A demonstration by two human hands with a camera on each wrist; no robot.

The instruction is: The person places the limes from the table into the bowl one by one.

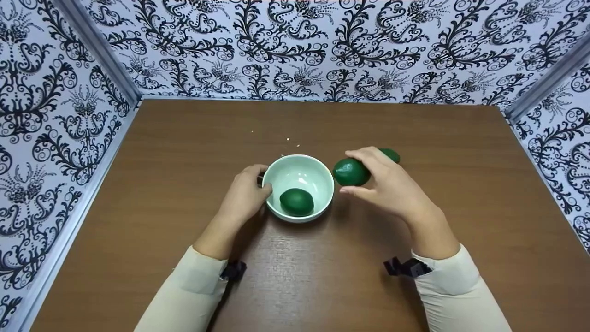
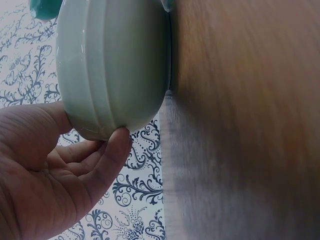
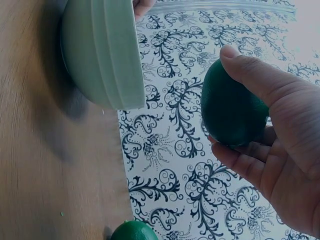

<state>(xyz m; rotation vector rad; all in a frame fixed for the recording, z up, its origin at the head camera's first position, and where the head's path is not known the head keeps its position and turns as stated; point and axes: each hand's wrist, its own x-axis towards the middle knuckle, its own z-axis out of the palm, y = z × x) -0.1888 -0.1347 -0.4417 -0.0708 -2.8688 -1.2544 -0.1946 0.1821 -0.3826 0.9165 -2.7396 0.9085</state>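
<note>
A pale green bowl stands on the table with one glossy, dark green egg-shaped fruit inside it. My left hand grips the bowl's left side, thumb at the rim and fingers against the outer wall. To the right of the bowl, my right hand holds a second green egg-shaped fruit between thumb and fingers, raised off the table near rim height. Behind that hand lies a third green fruit, partly hidden by it in the head view.
The brown wooden table is bordered by walls in black-and-white patterned paper. Tiny pale crumbs lie behind the bowl. Dark wrist-camera mounts stick out inward from both sleeves.
</note>
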